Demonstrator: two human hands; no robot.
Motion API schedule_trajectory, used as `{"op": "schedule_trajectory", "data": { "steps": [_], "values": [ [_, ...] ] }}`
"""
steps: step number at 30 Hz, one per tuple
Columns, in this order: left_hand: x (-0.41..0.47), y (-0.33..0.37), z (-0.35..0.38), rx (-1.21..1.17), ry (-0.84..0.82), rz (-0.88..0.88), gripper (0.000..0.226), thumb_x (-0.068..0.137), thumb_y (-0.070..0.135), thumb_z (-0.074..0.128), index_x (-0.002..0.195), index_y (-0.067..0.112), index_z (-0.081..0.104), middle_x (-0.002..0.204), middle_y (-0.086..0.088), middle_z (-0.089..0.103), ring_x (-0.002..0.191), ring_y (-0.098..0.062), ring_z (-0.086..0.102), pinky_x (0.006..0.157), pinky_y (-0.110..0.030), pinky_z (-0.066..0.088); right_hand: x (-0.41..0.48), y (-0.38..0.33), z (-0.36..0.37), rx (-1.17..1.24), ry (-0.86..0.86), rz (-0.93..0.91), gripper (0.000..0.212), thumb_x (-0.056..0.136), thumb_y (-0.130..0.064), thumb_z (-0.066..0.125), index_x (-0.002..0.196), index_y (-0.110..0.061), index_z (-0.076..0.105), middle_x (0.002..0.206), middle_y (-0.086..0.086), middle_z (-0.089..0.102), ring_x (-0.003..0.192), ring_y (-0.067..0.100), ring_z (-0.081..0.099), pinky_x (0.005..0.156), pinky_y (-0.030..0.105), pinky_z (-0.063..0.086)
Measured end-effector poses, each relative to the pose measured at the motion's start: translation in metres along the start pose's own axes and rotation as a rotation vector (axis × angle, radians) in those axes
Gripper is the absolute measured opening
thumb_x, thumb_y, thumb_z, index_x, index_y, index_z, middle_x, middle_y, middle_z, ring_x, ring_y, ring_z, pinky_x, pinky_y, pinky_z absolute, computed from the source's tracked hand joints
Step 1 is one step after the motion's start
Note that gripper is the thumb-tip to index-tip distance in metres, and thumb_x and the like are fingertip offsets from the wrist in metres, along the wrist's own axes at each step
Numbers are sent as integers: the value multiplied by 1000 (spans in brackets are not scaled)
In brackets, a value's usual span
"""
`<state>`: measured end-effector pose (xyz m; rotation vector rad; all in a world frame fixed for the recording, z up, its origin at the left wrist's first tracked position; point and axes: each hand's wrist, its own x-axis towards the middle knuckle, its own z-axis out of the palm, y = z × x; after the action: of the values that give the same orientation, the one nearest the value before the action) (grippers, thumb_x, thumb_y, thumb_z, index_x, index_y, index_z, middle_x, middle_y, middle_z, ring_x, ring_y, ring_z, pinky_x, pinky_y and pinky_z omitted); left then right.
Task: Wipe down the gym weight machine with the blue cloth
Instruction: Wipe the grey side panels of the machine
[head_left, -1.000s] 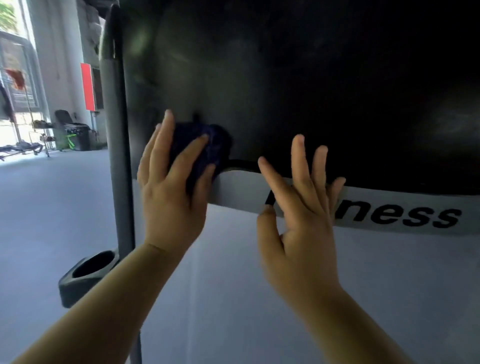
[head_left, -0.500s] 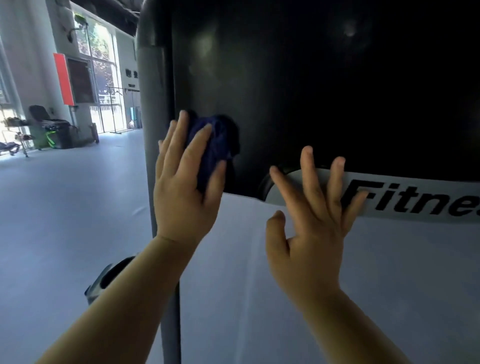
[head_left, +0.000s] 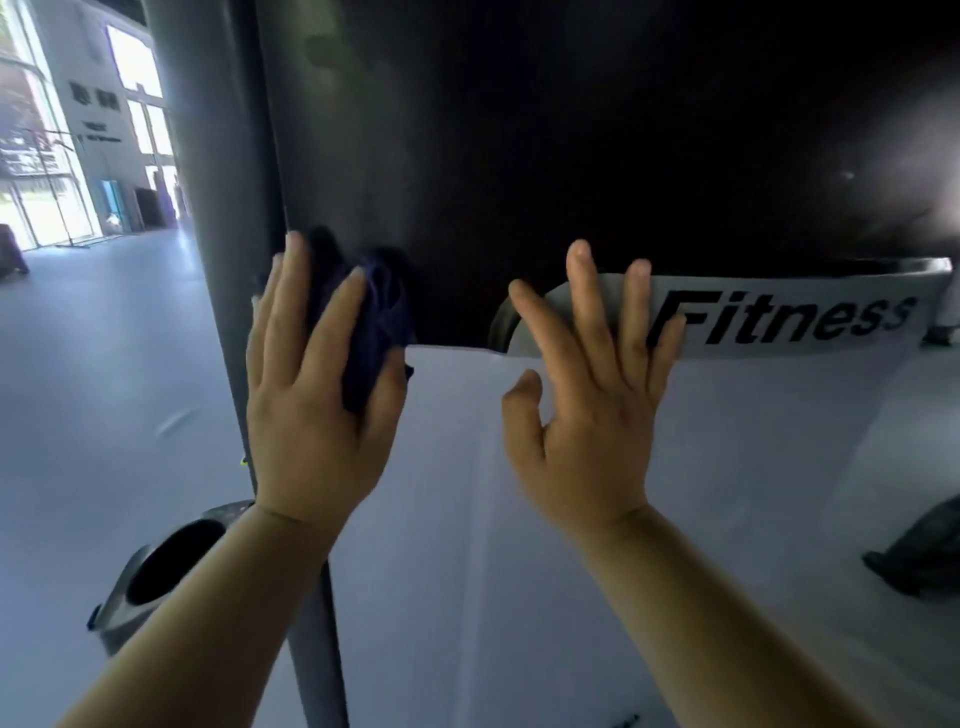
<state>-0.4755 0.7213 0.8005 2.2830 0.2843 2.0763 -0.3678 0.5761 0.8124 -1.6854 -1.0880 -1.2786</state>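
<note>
Cloth: blue cloth (head_left: 375, 319) sits bunched against the dark panel (head_left: 571, 156) of the gym weight machine (head_left: 467, 519), just beside its grey post (head_left: 218, 208), at the seam with the white panel (head_left: 727, 467) below.
Left hand: left hand (head_left: 317, 410) presses the cloth to the surface, fingers straight and laid over it.
Right hand: right hand (head_left: 587, 415) is spread wide and holds nothing, fingertips resting on the white "Fitness" strip (head_left: 789, 317).
Handling: soft, light and limp by the look of it. It would likely creep out from under flat fingers, so it is best wadded into the palm with the thumb hooking a fold.
</note>
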Motion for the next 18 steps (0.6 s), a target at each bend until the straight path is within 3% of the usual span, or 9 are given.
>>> {"op": "schedule_trajectory", "data": {
  "steps": [3,7,10,12,15,18],
  "values": [
    [-9,4,5,-14,31,-38,53,94,22,57,142,7,40,153,-18,29,145,-37,25,119,-52,23,-1,1,3,-22,26,-18,63,83,-15,51,144,-25,43,157,2,23,149,28,7,119,58,3],
    [-104,-1,5,56,-195,37,59,92,30,54,147,19,34,162,-8,20,151,-26,13,122,-44,14,-1,3,8,-43,81,-41,61,84,-14,49,144,-23,43,155,4,26,147,30,12,118,60,4],
    [-122,-12,-1,68,-285,143,50,101,37,43,146,23,29,165,4,7,152,-22,9,123,-42,9,-2,3,9,-48,92,-52,61,84,-13,50,144,-22,44,154,5,27,147,31,14,118,60,5],
    [-88,-13,-2,51,-222,127,50,102,37,42,147,21,29,164,-1,11,152,-21,8,123,-43,9,-2,3,8,-49,81,-51,62,83,-12,52,144,-23,44,155,4,26,147,34,16,118,60,5],
    [-23,-6,-4,11,-70,81,51,99,26,54,145,13,36,154,-15,24,149,-25,14,120,-55,18,-2,2,5,-46,55,-36,63,83,-12,54,144,-23,45,155,3,25,147,36,16,119,59,5],
    [-11,-4,1,17,-23,83,54,93,20,61,142,13,38,152,-17,26,147,-29,17,116,-61,22,-2,2,1,-25,33,-28,62,83,-12,53,144,-23,45,156,3,24,148,31,12,119,58,3]
  ]
}}
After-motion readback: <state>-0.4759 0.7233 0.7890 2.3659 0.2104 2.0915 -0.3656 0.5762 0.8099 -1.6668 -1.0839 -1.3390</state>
